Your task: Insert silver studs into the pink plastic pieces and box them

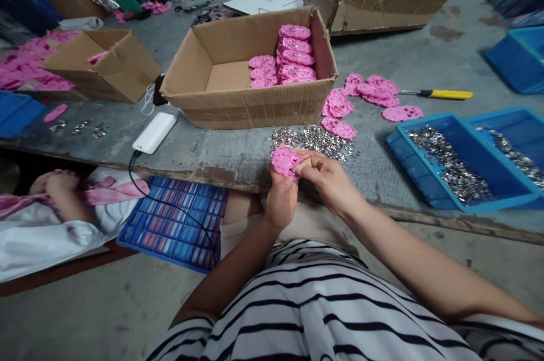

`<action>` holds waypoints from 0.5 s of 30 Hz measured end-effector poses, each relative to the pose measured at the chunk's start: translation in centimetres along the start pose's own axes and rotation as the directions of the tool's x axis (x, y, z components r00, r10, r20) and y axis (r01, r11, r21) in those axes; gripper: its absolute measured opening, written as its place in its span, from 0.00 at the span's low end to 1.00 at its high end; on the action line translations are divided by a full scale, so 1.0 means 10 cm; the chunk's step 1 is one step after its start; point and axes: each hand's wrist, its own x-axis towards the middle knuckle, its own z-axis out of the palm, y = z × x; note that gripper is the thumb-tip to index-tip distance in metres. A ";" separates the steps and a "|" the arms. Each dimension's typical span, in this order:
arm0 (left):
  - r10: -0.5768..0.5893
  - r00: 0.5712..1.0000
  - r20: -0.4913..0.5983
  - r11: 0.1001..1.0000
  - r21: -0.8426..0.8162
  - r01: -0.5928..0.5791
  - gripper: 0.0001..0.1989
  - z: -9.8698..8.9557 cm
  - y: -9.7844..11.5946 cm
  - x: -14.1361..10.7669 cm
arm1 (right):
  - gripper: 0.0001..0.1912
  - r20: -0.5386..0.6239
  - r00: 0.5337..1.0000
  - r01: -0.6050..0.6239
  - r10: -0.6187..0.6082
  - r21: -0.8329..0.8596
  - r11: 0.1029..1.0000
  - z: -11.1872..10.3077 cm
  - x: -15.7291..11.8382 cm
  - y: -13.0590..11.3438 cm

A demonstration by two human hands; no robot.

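My left hand [283, 202] grips a pink plastic piece [285, 161] with a scalloped, flower-like outline, held up just over the table's front edge. From the right, my right hand [331, 179] is closed in a pinch at that piece's edge. A small metal part [293, 169] shows at its thumb tip, mostly covered by the fingers. Right behind my hands lies a loose pile of small shiny metal parts [314, 139]. More pink pieces [338, 127] lie beside the pile, some stacked. An open cardboard box [250, 114] holds stacks of similar pink pieces with metal bits on them.
Blue bins [440, 160] of metal parts stand at the right. A yellow-handled tool [450, 94] lies behind them. A white power bank [154, 132] with a black cable rests left of the box. Another person's arm [63, 196] is at lower left, near a blue crate [178, 222].
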 end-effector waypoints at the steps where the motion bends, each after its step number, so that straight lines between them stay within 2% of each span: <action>1: -0.007 1.000 -0.011 1.000 0.007 0.007 0.32 0.00 0.00 0.00 | 0.12 0.001 1.000 0.002 -0.002 -0.009 1.000 0.00 0.00 0.00; 4: -0.023 0.999 -0.034 0.999 0.032 0.024 0.32 -0.01 0.00 -0.01 | 0.13 0.009 1.000 0.007 -0.006 -0.037 0.999 -0.01 0.00 -0.01; 11: 0.010 1.000 0.024 1.000 0.028 -0.011 0.32 -0.03 -0.01 -0.01 | 0.13 0.014 1.000 -0.019 0.020 -0.025 0.999 0.00 0.00 -0.03; 15: -0.010 1.000 -0.008 0.999 0.054 0.011 0.32 -0.04 -0.01 -0.01 | 0.16 0.043 0.997 -0.070 0.069 0.015 0.997 0.00 0.00 -0.05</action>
